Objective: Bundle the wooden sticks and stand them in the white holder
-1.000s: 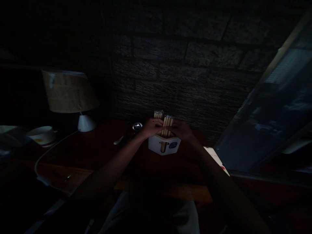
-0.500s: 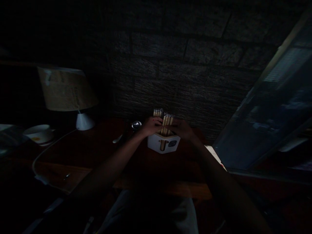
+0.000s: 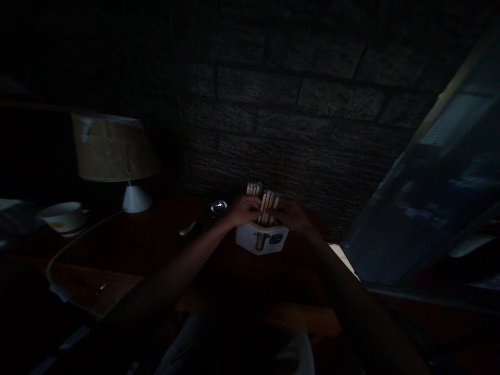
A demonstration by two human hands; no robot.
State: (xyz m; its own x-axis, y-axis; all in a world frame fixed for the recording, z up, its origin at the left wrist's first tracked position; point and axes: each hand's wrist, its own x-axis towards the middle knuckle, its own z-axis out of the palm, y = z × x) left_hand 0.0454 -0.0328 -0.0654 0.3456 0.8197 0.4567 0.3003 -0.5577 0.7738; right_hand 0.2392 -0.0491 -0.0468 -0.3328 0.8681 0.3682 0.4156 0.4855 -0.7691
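A white, angular chopstick holder with a dark oval label and a cut-out in its front stands on the dark wooden table. Light-coloured chopsticks with silvery tops rise from it in a front bundle. A second bundle of chopsticks shows behind my left hand. My left hand comes in from the left, its fingers closed on the front bundle. From the right, my right hand grips the same bundle just above the holder's rim; its fingertips are dim and partly hidden.
A lamp with a fabric shade stands to the left, its white cord running over the table edge. Beside it is a white cup. A white spoon and a shiny round metal object lie left of the holder. Behind rises a brick wall.
The whole scene sits slightly lower in view as the camera has tilted. Both hands stay at the front chopsticks, whose tops look a little more spread apart.
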